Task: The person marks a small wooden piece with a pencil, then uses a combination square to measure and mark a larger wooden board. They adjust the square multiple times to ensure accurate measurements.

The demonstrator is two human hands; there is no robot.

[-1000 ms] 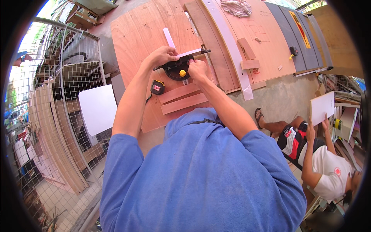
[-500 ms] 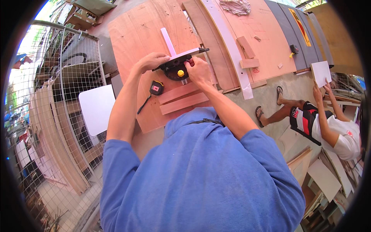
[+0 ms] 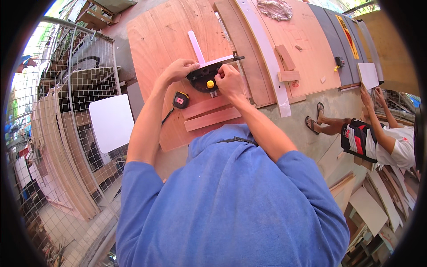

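A black miter gauge (image 3: 199, 83) with a yellow knob (image 3: 210, 83) sits on the plywood sheet before me. Along its far face lies a pale strip (image 3: 218, 60), and a second pale strip (image 3: 195, 46) juts away from it, roughly at a right angle. My left hand (image 3: 180, 70) has its fingers closed at the left end of the strip by the gauge. Against the gauge's right side, my right hand (image 3: 230, 81) is closed in a pinch, its fingertips partly hidden. A tape measure (image 3: 180, 100) and two wooden pieces (image 3: 211, 118) lie nearer to me.
Right of the plywood, a long pale board (image 3: 265, 55) and small wood blocks (image 3: 287, 66) lie on the bench. Farther right is a grey saw table (image 3: 331, 33) with a yellow insert. A co-worker holds a white panel (image 3: 368, 75) there. Wire mesh fencing (image 3: 84, 120) stands left.
My hands stay at the gauge and strip with only slight shifts. The co-worker's feet have moved to the right, and the white panel is now lower, by the grey table's edge.
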